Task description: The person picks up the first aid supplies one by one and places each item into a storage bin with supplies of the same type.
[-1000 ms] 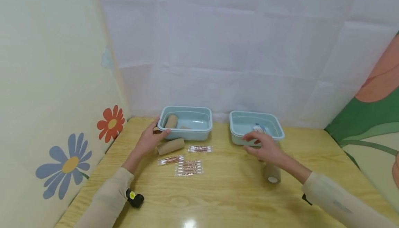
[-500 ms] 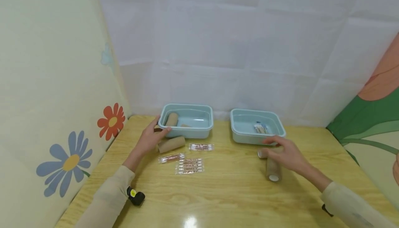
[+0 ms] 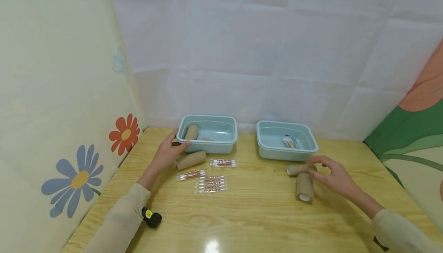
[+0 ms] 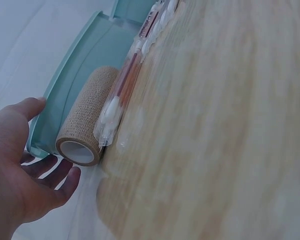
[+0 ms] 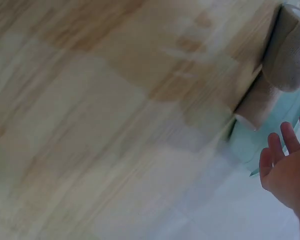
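Observation:
My left hand [image 3: 167, 153] grips the left corner of a light blue plastic tub [image 3: 225, 147], thumb on its rim and fingers around its end in the left wrist view. Inside lies a tan cohesive bandage roll [image 3: 192, 132]. Another bandage roll [image 4: 88, 112] lies in front of the tub. On the right, my right hand [image 3: 333, 174] hovers with loosely bent fingers by the right end of a thinner tan roll [image 3: 296, 169]. A thicker bandage roll [image 3: 304, 187] lies just in front of that one. The right wrist view has the fingers [image 5: 290, 137] spread and holding nothing.
A second blue tub [image 3: 268, 151] at the back right contains a small packet of white swabs [image 3: 290, 142]. Clear packets of brown-stemmed swabs [image 3: 211, 184] lie at the table's middle left, below another packet [image 3: 223, 163]. A white sheet [image 3: 221, 53] hangs behind.
My right hand has moved from the right tub's front rim down to the thinner roll, then back to the right, leaving that roll in view. My left hand stays at its tub.

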{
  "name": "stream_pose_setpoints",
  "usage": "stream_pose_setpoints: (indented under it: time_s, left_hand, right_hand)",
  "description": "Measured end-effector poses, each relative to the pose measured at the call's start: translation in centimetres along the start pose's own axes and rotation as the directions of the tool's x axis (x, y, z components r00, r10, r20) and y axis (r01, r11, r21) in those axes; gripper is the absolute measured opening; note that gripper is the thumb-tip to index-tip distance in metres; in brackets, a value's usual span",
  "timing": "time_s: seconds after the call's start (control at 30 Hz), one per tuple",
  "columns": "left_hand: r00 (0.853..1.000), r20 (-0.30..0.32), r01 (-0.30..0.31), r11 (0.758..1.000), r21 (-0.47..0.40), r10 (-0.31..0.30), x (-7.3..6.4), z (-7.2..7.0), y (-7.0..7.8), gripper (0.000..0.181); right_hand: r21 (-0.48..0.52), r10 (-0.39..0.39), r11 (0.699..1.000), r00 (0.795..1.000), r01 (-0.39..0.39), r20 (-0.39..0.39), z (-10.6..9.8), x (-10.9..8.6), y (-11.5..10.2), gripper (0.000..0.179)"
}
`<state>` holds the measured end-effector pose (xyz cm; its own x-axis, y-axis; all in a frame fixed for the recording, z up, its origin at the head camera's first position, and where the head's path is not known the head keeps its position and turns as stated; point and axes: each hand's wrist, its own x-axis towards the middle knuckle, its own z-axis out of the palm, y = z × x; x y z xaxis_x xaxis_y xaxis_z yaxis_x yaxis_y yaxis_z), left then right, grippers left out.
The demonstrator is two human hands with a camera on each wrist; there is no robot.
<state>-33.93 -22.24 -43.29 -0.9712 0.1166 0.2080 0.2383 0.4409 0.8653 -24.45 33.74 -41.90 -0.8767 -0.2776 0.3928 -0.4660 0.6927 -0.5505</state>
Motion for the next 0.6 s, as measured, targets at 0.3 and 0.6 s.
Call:
stream_pose_setpoints:
  time_s: [0.3,0.6]
  left_hand:
    - [1.000,0.002,-0.001,1.000,-0.005,0.001,-0.1,0.0,0.1,0.091]
    - [1.000,0.000,-0.002,1.000,-0.010,0.002,-0.1,0.1,0.2,0.091]
  right_hand:
    - [0.022,-0.009,1.000,0.996,0.007,0.090,-0.1,-0.1,1.7,0.037]
    - [0.050,0.029,0.998,0.982,-0.039,0.187,0.0,0.1,2.9,0.045]
